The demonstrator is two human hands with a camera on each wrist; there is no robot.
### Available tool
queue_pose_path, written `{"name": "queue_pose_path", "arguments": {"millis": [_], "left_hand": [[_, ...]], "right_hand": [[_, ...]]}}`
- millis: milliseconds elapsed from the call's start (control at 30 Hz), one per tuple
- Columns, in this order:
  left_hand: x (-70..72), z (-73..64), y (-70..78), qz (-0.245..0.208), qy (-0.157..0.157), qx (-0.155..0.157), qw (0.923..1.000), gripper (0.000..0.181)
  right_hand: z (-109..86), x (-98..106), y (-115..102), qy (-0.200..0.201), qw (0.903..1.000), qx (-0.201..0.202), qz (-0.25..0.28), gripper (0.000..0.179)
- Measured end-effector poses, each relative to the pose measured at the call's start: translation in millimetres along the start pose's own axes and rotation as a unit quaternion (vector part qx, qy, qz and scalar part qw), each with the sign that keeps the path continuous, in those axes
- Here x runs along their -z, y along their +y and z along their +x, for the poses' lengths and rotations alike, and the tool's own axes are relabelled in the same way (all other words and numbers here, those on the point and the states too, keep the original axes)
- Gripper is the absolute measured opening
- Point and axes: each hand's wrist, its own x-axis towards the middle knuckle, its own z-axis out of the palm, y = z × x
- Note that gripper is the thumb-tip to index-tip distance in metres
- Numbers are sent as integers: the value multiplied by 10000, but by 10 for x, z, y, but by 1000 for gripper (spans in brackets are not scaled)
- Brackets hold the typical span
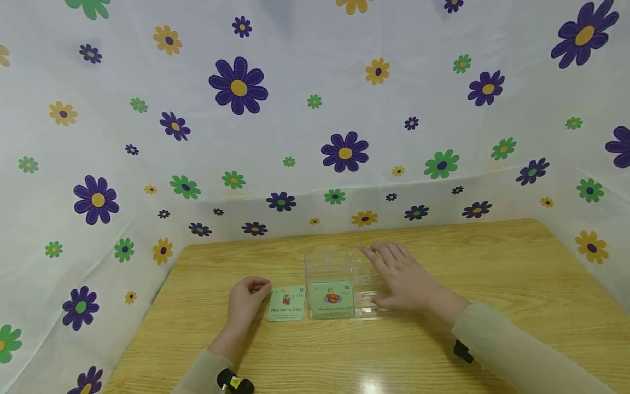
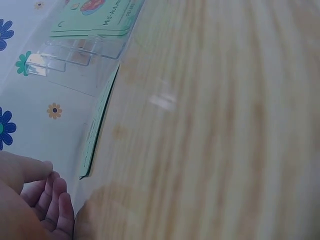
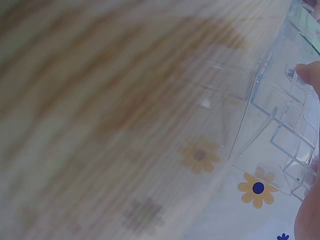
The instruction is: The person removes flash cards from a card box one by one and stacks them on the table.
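A clear plastic tiered card holder [image 1: 328, 262] stands on the table. Green cards printed "Mid-Autumn" [image 1: 332, 301] fill its front left slot; the left wrist view shows several edges stacked there. Left of the holder lies a green "Mother's Day" card [image 1: 286, 303]. My left hand [image 1: 246, 298] is beside that card's upper left corner, thumb against the curled fingers, and in the left wrist view a small gap parts the fingertips from the card [image 2: 100, 122]. My right hand [image 1: 401, 276] grips the holder's right part, thumb [image 3: 307, 72] at its front and fingers reaching over towards the back.
The wooden table [image 1: 315, 355] extends around the holder on all sides. A white flower-print cloth [image 1: 295, 126] hangs behind the table and along both sides. Dark wrist devices sit at the left cuff [image 1: 233, 381] and the right cuff [image 1: 462, 351].
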Motion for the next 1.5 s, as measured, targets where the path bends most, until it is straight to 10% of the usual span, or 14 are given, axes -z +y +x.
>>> {"name": "queue_pose_path", "arguments": {"millis": [1500], "left_hand": [[-104, -85, 150, -947, -71, -107, 9954, 14]], "right_hand": [[6, 9, -17, 96, 9999, 13, 108, 111]]}}
